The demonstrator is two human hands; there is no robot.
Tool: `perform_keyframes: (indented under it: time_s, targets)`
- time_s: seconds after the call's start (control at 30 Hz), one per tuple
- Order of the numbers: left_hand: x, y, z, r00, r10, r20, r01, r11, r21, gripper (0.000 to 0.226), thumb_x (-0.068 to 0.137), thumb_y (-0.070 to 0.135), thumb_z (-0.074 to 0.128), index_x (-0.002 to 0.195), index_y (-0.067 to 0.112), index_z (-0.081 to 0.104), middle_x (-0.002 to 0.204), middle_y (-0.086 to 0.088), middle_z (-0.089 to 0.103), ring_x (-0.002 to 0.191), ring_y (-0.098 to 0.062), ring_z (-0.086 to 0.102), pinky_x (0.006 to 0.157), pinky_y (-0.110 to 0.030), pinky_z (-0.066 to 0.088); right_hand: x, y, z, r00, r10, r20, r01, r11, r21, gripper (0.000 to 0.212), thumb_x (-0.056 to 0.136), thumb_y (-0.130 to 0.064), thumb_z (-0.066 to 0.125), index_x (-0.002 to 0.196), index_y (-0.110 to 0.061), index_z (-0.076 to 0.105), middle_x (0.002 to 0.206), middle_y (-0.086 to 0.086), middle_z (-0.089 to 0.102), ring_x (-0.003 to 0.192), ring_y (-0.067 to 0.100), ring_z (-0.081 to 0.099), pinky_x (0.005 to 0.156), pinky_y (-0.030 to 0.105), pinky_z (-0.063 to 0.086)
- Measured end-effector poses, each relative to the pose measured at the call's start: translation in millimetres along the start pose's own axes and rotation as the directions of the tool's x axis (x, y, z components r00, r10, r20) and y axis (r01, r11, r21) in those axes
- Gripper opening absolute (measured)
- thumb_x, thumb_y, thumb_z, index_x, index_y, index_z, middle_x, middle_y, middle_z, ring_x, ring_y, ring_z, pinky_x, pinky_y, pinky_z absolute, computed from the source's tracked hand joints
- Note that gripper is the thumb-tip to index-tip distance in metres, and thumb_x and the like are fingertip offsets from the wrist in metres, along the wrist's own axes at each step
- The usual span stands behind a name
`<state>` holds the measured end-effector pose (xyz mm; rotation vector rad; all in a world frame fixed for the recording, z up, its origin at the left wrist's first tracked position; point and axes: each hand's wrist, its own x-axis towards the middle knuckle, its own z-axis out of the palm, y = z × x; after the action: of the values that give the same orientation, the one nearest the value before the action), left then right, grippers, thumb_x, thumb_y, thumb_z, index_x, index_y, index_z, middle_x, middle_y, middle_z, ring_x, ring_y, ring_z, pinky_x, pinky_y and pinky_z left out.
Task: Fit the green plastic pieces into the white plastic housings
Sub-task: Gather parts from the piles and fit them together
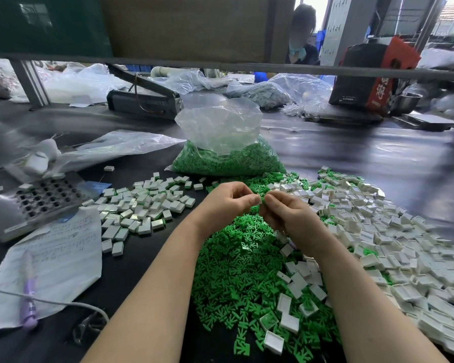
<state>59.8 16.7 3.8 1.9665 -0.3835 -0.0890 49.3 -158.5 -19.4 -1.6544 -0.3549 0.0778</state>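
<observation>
Between both hands' fingers (254, 199) — a small white piece (259, 199), mostly hidden

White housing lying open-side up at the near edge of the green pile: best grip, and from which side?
Probably from above, pinching the two long outer walls of the white housing. It lies flat, cavity up, rim exposed, on loose green pieces that offer no firm base for a side approach.

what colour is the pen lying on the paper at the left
Light purple. The pen lies on the paper; the head view, the only one, shows it.
</observation>
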Motion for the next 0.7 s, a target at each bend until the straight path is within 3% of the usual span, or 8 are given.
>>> perform_keyframes:
  time_s: [0.07,0.13,0.3,0.47,0.7]
  targets:
    - [-1.3,0.8,3.1,0.997,-0.027,0.066,0.029,0.999,-0.016,0.025,0.100,0.026,0.052,0.084,0.010,0.061,0.069,-0.004,0.059,0.057,-0.006,0.051,0.057,-0.017,0.040,0.4,-0.5,1.7,1.000,-0.025,-0.017,0.025,1.000,-0.004,0.030,0.103,-0.017,0.045,0.077,-0.011,0.059,0.055,-0.008,0.050,0.050,0.005,0.040,0.047,0.020,0.033]
    - [-2.8,2.3,5.7,0.993,-0.003,0.115,0.014,0.996,-0.092,0.031,0.104,0.022,0.044,0.077,0.010,0.056,0.062,-0.001,0.054,0.049,-0.003,0.046,0.051,-0.014,0.037,0.2,-1.9,2.1,1.000,-0.020,-0.025,0.019,1.000,-0.020,0.032,0.103,-0.019,0.045,0.074,-0.013,0.057,0.054,-0.006,0.046,0.049,0.007,0.038,0.046,0.023,0.030]
    - [-1.6,-2.2,9.5,0.990,-0.006,0.142,0.024,0.993,-0.119,0.026,0.105,0.024,0.042,0.083,0.012,0.050,0.066,0.005,0.042,0.061,-0.010,0.036,0.060,-0.025,0.031,-2.6,-4.8,-0.6,0.998,0.040,0.044,-0.037,0.997,-0.062,0.035,0.104,-0.020,0.042,0.071,-0.013,0.048,0.050,-0.007,0.039,0.044,0.008,0.030,0.041,0.024,0.025]
    - [0.4,-3.8,8.7,0.983,-0.011,0.181,0.032,0.993,-0.112,0.026,0.105,0.021,0.042,0.081,0.016,0.051,0.066,0.011,0.042,0.057,0.002,0.041,0.059,-0.012,0.036,-4.5,-7.2,-2.1,0.991,0.069,0.111,-0.064,0.997,-0.051,0.035,0.104,-0.019,0.039,0.070,-0.013,0.044,0.049,-0.007,0.032,0.043,0.008,0.024,0.041,0.022,0.022]
    - [-2.5,-4.1,8.7,0.978,0.010,0.208,0.010,0.995,-0.096,0.026,0.105,0.020,0.041,0.080,0.014,0.047,0.067,0.008,0.038,0.058,-0.001,0.037,0.056,-0.012,0.033,-5.0,-7.8,-1.5,0.990,0.074,0.122,-0.063,0.994,-0.087,0.033,0.105,-0.016,0.039,0.072,-0.012,0.044,0.047,-0.013,0.035,0.043,0.002,0.027,0.041,0.013,0.026]
